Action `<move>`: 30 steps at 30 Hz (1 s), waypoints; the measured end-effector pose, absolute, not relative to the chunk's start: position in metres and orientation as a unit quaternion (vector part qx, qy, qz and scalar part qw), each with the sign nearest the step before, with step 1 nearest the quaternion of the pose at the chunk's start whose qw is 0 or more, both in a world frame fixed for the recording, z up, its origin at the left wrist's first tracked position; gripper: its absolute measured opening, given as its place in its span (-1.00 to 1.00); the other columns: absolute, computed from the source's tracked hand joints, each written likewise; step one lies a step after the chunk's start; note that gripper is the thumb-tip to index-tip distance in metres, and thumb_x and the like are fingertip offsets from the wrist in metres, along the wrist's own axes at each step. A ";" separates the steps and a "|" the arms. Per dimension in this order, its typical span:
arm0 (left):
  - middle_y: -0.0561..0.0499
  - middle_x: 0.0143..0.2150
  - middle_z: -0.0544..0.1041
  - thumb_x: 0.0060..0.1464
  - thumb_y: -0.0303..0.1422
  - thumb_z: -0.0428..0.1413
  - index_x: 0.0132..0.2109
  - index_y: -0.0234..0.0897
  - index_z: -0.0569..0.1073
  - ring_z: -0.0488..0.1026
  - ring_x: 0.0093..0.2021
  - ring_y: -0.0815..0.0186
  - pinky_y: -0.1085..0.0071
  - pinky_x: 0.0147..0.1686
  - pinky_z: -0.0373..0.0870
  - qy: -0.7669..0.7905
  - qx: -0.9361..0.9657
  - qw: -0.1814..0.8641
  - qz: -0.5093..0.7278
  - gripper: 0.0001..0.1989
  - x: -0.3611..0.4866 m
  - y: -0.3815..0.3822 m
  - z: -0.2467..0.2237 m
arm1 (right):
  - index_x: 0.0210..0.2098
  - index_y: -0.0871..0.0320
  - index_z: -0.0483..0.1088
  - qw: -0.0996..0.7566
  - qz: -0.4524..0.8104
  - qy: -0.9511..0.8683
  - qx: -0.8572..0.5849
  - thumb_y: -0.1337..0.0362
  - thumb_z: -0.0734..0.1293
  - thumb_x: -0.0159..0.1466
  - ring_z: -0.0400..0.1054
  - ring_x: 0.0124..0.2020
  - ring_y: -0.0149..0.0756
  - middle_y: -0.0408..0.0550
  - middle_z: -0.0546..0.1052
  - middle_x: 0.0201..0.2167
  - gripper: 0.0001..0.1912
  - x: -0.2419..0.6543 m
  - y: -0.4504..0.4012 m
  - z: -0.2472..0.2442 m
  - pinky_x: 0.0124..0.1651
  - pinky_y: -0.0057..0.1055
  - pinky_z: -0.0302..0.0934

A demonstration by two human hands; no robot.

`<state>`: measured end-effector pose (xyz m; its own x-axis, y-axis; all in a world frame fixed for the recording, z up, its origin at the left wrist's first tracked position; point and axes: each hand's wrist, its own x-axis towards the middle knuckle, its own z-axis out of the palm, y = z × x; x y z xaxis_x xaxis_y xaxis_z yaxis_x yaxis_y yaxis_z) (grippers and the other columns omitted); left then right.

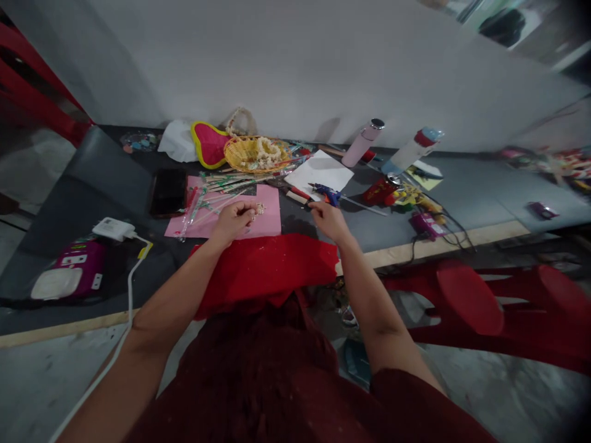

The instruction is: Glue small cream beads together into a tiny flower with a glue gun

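Observation:
Over a pink sheet, my left hand is closed in a pinch. Small pale bits show at its fingertips; whether they are held or lie on the sheet is unclear. My right hand is closed too, its fingertips by the dark end of a small cream-coloured block-like piece; what it grips is hidden. Just beyond that hand lies a blue glue gun on a white sheet. A red cloth is spread under my wrists at the table edge.
Behind the hands stand a yellow basket with a cream string and several green-tipped sticks. A phone and a white charger with cable lie left. A pink bottle and a red can stand right.

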<state>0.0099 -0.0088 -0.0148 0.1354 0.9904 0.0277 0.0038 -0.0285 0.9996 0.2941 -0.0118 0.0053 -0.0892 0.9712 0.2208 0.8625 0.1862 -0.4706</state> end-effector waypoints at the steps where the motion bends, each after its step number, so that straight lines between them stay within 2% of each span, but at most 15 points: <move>1: -0.01 -0.40 0.48 -0.05 -0.34 0.14 -0.21 -0.29 0.52 0.31 -0.54 0.49 0.56 -0.58 0.27 0.460 0.541 0.524 0.470 -0.78 0.010 -0.008 -0.016 | -0.07 0.17 0.42 0.220 0.089 -0.739 -0.630 0.35 0.15 0.24 0.43 -0.24 -0.27 0.00 0.55 -0.21 -0.67 0.291 -0.011 0.000 -0.13 -0.35 0.26; 4: -0.01 -0.40 0.48 -0.06 -0.33 0.15 -0.24 -0.30 0.52 0.30 -0.55 0.49 0.57 -0.61 0.25 0.456 0.541 0.526 0.472 -0.79 0.010 -0.008 -0.017 | 0.00 0.17 0.38 0.146 0.040 -0.750 -0.644 0.35 0.12 0.28 0.40 -0.09 -0.22 0.07 0.51 -0.08 -0.64 0.279 -0.007 -0.011 -0.05 -0.35 0.24; 7: 0.00 -0.41 0.48 -0.09 -0.32 0.17 -0.27 -0.30 0.52 0.30 -0.57 0.50 0.57 -0.61 0.26 0.460 0.535 0.531 0.469 -0.80 0.010 -0.008 -0.015 | -0.06 0.19 0.40 0.105 0.014 -0.740 -0.664 0.31 0.10 0.30 0.40 -0.10 -0.16 0.15 0.51 -0.14 -0.67 0.269 -0.001 -0.014 -0.10 -0.33 0.24; 10: 0.00 -0.41 0.49 -0.10 -0.32 0.18 -0.26 -0.30 0.53 0.30 -0.56 0.50 0.55 -0.59 0.28 0.464 0.537 0.530 0.464 -0.79 0.010 -0.008 -0.015 | -0.18 0.21 0.43 0.103 0.012 -0.731 -0.675 0.30 0.11 0.29 0.41 -0.17 -0.14 0.18 0.52 -0.20 -0.71 0.267 0.003 -0.015 -0.16 -0.33 0.23; 16: 0.00 -0.42 0.48 -0.07 -0.30 0.16 -0.27 -0.31 0.52 0.30 -0.56 0.49 0.56 -0.60 0.26 0.461 0.548 0.519 0.466 -0.79 0.009 -0.008 -0.015 | -0.26 0.23 0.40 0.114 0.031 -0.735 -0.668 0.35 0.14 0.25 0.40 -0.25 -0.20 0.14 0.53 -0.29 -0.78 0.260 0.004 -0.008 -0.20 -0.37 0.21; 19: 0.00 -0.41 0.48 -0.08 -0.28 0.17 -0.25 -0.31 0.51 0.30 -0.55 0.48 0.54 -0.58 0.26 0.457 0.532 0.539 0.467 -0.77 0.011 -0.010 -0.012 | -0.26 0.18 0.38 0.160 0.074 -0.775 -0.607 0.32 0.14 0.27 0.38 -0.24 -0.29 0.01 0.52 -0.27 -0.80 0.244 0.003 0.003 -0.17 -0.42 0.20; 24: 0.01 -0.40 0.47 -0.06 -0.23 0.16 -0.28 -0.32 0.51 0.25 -0.58 0.51 0.53 -0.57 0.19 0.436 0.527 0.566 0.460 -0.75 0.014 -0.013 -0.005 | -0.25 0.17 0.36 0.320 0.177 -0.814 -0.451 0.27 0.13 0.29 0.33 -0.28 -0.36 -0.05 0.48 -0.31 -0.80 0.203 0.006 0.017 -0.17 -0.46 0.19; 30: 0.06 -0.51 0.40 -0.02 -0.20 0.14 -0.33 -0.33 0.49 0.23 -0.56 0.47 0.51 -0.55 0.16 0.437 0.553 0.555 0.443 -0.75 0.013 -0.013 -0.006 | -0.26 0.15 0.38 0.385 0.233 -0.805 -0.386 0.28 0.14 0.30 0.34 -0.20 -0.36 -0.03 0.46 -0.28 -0.80 0.177 0.004 -0.003 -0.08 -0.43 0.23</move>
<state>0.0125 -0.0126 -0.0062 0.2258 0.9742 0.0054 -0.0090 -0.0035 1.0000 0.1773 0.0045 -0.0034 -0.4054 0.8011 0.4404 0.4423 0.5935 -0.6725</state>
